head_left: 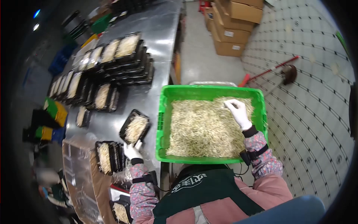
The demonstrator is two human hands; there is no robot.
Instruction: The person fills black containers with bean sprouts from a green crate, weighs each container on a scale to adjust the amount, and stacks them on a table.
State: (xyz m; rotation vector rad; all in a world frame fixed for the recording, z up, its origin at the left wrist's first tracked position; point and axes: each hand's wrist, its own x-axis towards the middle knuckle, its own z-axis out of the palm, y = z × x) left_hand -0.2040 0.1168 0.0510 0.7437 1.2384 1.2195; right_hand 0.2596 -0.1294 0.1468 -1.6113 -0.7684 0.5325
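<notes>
On the steel table, the white-gloved left hand grips the black plastic tray of pale sprouts by its edge. The right hand (also gloved) pinches sprouts with closed fingers inside the green plastic crate.

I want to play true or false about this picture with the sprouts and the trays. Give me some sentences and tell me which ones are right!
1. The big crate is green. True.
2. The right hand is down in the bean sprouts. True.
3. The left hand holds a broom. False: it touches a black tray with sprouts in it.
4. The hands are bare. False: both wear white gloves.
5. Cardboard boxes stand on the floor. True.
</notes>
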